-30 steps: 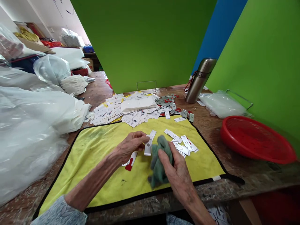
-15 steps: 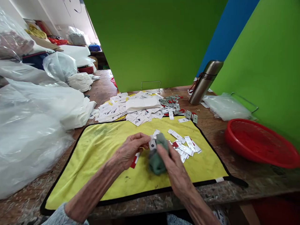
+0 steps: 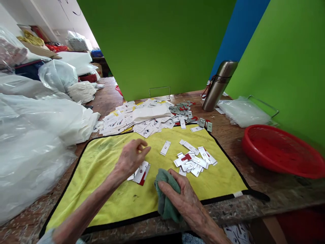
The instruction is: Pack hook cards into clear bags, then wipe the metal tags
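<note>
My right hand [image 3: 184,196] is wrapped around a folded green cloth [image 3: 166,193], low over the yellow towel [image 3: 109,200]. My left hand [image 3: 132,157] hovers just above a few small flat plates [image 3: 140,173], its fingers loosely bent and the thumb apart; nothing shows in it. One of those plates has a red part, and the hand partly hides the group. A single silvery plate with a round mark [image 3: 165,148] lies on the towel between the hands and the far edge. To the right is a loose heap of similar plates [image 3: 199,161], with a red piece among them.
Behind the towel are scattered printed cards [image 3: 115,122], a white paper stack [image 3: 152,113] and grey-and-red plates [image 3: 184,110]. A steel flask [image 3: 218,88], a clear plastic packet [image 3: 246,112] and a red basin [image 3: 254,159] stand right. Plastic bags [image 3: 33,135] crowd the left.
My left hand has moved left and let go of a plate; more plates now show beneath it. My right hand has drawn the green cloth down toward me, away from the left hand.
</note>
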Demonstrator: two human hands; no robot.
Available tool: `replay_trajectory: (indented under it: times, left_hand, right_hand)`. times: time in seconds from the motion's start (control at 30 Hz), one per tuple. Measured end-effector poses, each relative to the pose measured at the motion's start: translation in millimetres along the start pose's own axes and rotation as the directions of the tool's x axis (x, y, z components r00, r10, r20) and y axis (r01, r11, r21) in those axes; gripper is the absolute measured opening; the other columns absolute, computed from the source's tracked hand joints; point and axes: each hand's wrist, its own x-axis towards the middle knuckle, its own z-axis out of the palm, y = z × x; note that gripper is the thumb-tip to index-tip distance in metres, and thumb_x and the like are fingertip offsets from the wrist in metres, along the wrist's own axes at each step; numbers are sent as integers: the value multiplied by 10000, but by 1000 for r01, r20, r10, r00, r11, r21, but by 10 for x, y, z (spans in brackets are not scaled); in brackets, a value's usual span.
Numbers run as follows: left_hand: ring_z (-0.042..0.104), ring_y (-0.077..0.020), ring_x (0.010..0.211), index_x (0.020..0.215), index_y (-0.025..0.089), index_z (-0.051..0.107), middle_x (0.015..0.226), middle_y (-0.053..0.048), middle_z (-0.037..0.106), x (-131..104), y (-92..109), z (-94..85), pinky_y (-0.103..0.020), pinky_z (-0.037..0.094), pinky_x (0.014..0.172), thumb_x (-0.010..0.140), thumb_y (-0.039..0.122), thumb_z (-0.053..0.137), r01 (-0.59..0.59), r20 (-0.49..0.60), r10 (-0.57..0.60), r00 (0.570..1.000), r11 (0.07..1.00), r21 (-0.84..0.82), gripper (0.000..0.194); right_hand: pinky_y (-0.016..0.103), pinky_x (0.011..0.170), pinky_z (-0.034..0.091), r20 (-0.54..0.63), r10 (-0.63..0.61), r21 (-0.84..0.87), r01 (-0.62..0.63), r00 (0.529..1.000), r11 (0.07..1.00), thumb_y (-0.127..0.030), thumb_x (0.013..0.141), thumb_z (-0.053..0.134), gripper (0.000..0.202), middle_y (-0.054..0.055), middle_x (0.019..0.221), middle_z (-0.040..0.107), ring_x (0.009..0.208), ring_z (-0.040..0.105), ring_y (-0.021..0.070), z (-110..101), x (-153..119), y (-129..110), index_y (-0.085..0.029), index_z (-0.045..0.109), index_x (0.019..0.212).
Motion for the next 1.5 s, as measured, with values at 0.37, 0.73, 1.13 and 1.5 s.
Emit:
replay_trajectory:
  times: [0.37, 0.73, 1.13, 1.5]
  left_hand:
    - [580, -245, 895, 942, 163, 576, 925, -79, 624, 422, 404, 631, -356, 434, 784, 727, 168, 580, -105, 304, 16, 953, 954, 279, 216]
    - [396, -91, 497, 641, 176, 532, 544, 56, 464, 233, 286, 218, -231, 321, 492, 686, 322, 507, 126, 369, -54, 928, 977, -174, 154]
    - [510, -65, 459, 622, 153, 549, 502, 22, 592, -79, 140, -20, -178, 405, 487, 601, 237, 701, 504, 381, -332, 863, 512, -695, 175]
    - [406, -54, 457, 670, 141, 605, 509, 50, 526, -322, 96, 79, -184, 301, 443, 516, 417, 771, 424, 338, -257, 906, 577, -698, 357]
  right_hand:
    - [324, 937, 433, 17, 253, 236, -249, 967, 939, -476, 784, 618, 469, 63, 1192, 619, 1141, 526, 254, -136, -77, 123, -211, 633, 1171]
    - [351, 861, 491, -177, -79, -31, 74, 981, 997, -421, 868, 525, 383, 85, 1055, 668, 977, 604, 237, -115, 107, -54, -172, 623, 1143]
    - [380, 822, 506, -148, -419, -415, 328, 896, 849, -221, 873, 419, 292, 125, 1066, 647, 969, 599, 249, 236, 42, 34, -179, 657, 1037]
    - [224, 554, 420, -33, 29, 164, -23, 999, 986, -398, 760, 598, 258, -15, 677, 554, 613, 469, 121, 282, 247, -137, -144, 616, 799]
